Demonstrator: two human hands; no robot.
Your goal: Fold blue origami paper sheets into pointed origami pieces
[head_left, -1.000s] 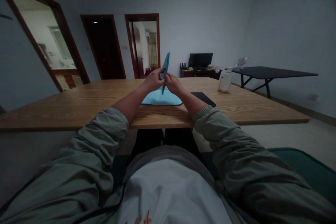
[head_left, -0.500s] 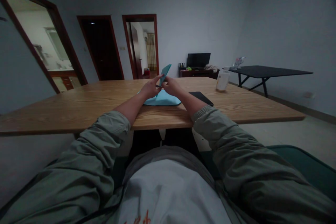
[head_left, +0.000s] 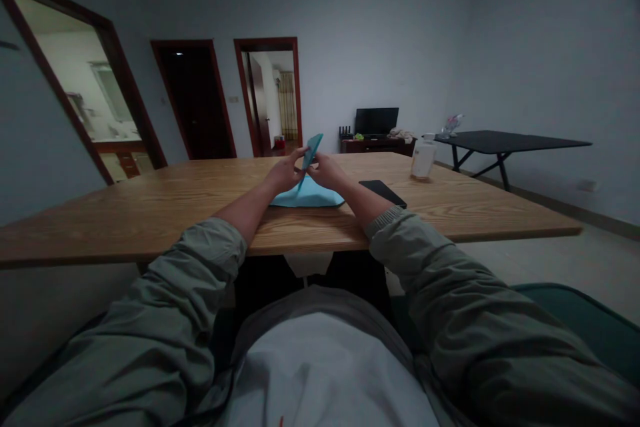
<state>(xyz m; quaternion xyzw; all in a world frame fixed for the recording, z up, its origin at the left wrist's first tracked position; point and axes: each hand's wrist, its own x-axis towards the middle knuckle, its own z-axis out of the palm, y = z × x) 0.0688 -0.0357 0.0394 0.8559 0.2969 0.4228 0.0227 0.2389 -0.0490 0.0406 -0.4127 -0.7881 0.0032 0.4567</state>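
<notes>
A thin, flat teal piece (head_left: 313,145), perhaps folded paper or card, stands tilted above the table between my hands. My left hand (head_left: 285,173) pinches it from the left, fingers along its face. From the other side my right hand (head_left: 327,171) grips its lower right part; those fingertips are partly hidden behind the piece. Below both hands a light blue flat sheet or mat (head_left: 311,196) lies on the wooden table (head_left: 190,203).
A black flat object (head_left: 383,192) lies by my right forearm. Farther right stands a translucent pump bottle (head_left: 423,157). Beyond the table are a black folding table (head_left: 515,141) and a screen on a low cabinet (head_left: 377,121). A dark green chair edge (head_left: 565,310) shows at right.
The view has tilted up slightly, so the room sits lower in the picture. Both hands keep hold of the teal piece, whose angle has shifted a little.
</notes>
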